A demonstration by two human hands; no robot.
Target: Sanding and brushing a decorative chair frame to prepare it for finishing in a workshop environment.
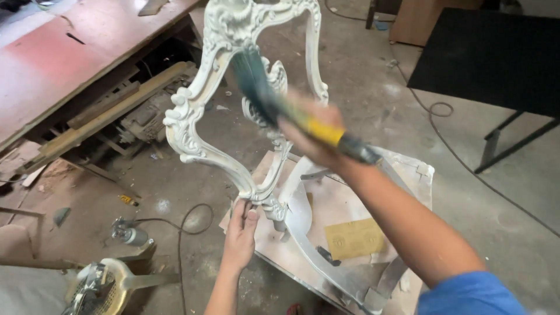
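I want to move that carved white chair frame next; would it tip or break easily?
The chair frame probably tips readily: the left hand steadies its base. Its thin openwork carving looks fragile. Likely stiff, since it stands tall unbent.

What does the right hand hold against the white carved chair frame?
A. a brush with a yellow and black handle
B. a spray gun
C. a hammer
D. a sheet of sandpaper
A: the right hand grips a brush whose dark bristles lie on the carved chair frame.
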